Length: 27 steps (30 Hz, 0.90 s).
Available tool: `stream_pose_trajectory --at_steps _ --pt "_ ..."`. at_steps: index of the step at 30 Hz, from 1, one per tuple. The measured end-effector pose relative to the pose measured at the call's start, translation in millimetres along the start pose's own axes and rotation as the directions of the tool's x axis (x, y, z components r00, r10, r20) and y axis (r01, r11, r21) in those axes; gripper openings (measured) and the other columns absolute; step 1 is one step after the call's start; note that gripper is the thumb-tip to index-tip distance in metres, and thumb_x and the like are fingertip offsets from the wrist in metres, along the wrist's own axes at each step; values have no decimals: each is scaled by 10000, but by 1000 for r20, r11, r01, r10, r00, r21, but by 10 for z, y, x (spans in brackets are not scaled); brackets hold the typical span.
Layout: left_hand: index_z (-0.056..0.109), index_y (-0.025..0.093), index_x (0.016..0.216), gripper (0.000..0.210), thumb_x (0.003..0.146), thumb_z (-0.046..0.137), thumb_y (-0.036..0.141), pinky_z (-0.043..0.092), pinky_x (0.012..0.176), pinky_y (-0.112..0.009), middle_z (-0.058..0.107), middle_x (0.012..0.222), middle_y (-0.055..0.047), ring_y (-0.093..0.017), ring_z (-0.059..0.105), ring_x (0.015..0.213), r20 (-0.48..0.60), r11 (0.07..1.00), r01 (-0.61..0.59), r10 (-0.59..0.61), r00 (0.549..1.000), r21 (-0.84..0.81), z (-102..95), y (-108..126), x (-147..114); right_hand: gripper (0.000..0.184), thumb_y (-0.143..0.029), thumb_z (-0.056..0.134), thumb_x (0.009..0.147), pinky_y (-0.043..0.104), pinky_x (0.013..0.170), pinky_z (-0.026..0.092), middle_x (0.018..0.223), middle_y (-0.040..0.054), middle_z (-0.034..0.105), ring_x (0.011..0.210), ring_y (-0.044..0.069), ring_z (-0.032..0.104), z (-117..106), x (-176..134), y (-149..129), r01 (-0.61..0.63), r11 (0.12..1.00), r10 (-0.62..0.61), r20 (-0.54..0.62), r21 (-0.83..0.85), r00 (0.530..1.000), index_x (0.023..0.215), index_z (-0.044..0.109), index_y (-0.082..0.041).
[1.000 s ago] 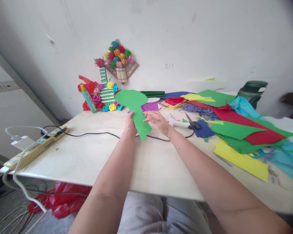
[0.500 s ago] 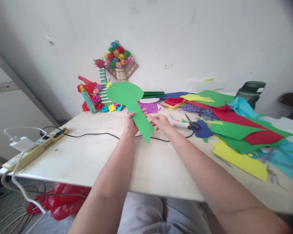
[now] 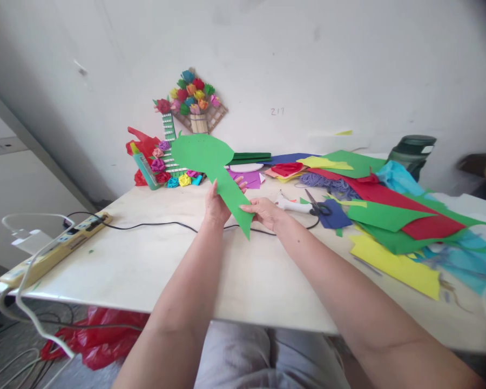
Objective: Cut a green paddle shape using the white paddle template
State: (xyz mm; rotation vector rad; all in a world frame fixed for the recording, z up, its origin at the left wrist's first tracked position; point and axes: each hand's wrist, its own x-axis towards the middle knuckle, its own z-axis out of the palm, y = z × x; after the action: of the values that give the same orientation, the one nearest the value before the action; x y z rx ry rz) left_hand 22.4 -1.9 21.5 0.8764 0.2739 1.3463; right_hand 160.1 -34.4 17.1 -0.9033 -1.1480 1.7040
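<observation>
A green paper cutout, with a broad rounded top and a long strip ending in a slanted point, is held tilted above the table. My left hand cradles the strip from behind, thumb near its left edge and fingertips showing past its right edge. Lower down, my right hand pinches the strip's right edge, with the thumb on the front. Just right of that hand lie a white hot glue gun and scissors, the scissors resting partly on dark blue paper.
Coloured paper sheets and purple yarn spread across the right side. A dark green bottle stands behind. At left are a power strip, a glue bottle and paper-flower crafts. A black cord crosses the table.
My right hand has moved slightly down and left onto the strip's edge and now pinches it. The cutout's rounded top has turned a little, while my left hand keeps its hold.
</observation>
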Motion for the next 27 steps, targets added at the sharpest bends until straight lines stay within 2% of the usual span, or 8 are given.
stream_pose_trajectory --at_steps 4,9,12,15,18,21,24,27 --pt "574 132 1053 648 735 404 670 394 908 -420 589 1124 -158 -281 521 1086 57 1000 -7 8 998 -19 77 -51 -46 92 -155 685 666 227 532 414 564 -2 601 511 94 534 -25 -5 -27 27 985 -35 43 171 998 660 602 -117" --pt "594 166 985 575 699 494 654 433 859 -346 634 960 -83 -188 596 898 40 1000 7 -7 999 -13 98 -176 -29 123 -201 666 701 209 475 385 514 -22 555 480 89 510 -5 -33 -17 -32 956 -13 153 292 988 664 567 -139" --pt "594 174 883 447 691 579 578 477 705 -256 623 798 -21 -99 586 664 -20 1000 -4 3 1000 -26 90 -208 16 129 -243 637 730 196 451 364 491 -24 539 459 82 487 -13 -36 9 -44 961 -24 242 273 970 691 565 -144" --pt "568 186 801 370 650 660 510 437 493 -199 582 642 23 -70 524 500 -140 999 -39 38 989 -4 98 -193 68 135 -267 603 746 203 496 400 564 19 603 516 99 537 -46 -38 -6 -74 986 26 298 151 954 754 590 -133" --pt "544 180 758 367 569 750 418 423 472 -192 541 550 50 -72 515 470 -290 985 -153 171 942 82 126 -169 106 191 -324 590 744 238 533 431 682 73 655 614 148 594 -75 -47 -73 -5 997 19 201 -72 979 771 602 -135" --pt "552 165 821 433 502 799 322 473 594 -240 612 659 21 -112 584 578 -322 954 -213 274 906 213 143 -164 110 330 -465 533 765 234 501 420 695 69 655 623 156 589 -85 -57 -144 107 973 -106 17 -206 994 764 616 -145" --pt "542 156 879 503 474 810 286 483 625 -284 642 712 -7 -157 612 630 -344 925 -167 289 893 342 135 -182 90 425 -548 491 760 225 500 411 651 49 640 578 134 561 -89 -61 -172 117 968 -116 18 -222 993 741 629 -146" --pt "545 150 895 508 478 805 279 478 613 -279 639 687 -7 -166 618 637 -337 896 -128 289 896 426 117 -205 74 263 -396 665 651 206 484 379 606 10 618 523 105 524 -101 -56 -156 126 950 -125 24 -284 992 688 620 -140"
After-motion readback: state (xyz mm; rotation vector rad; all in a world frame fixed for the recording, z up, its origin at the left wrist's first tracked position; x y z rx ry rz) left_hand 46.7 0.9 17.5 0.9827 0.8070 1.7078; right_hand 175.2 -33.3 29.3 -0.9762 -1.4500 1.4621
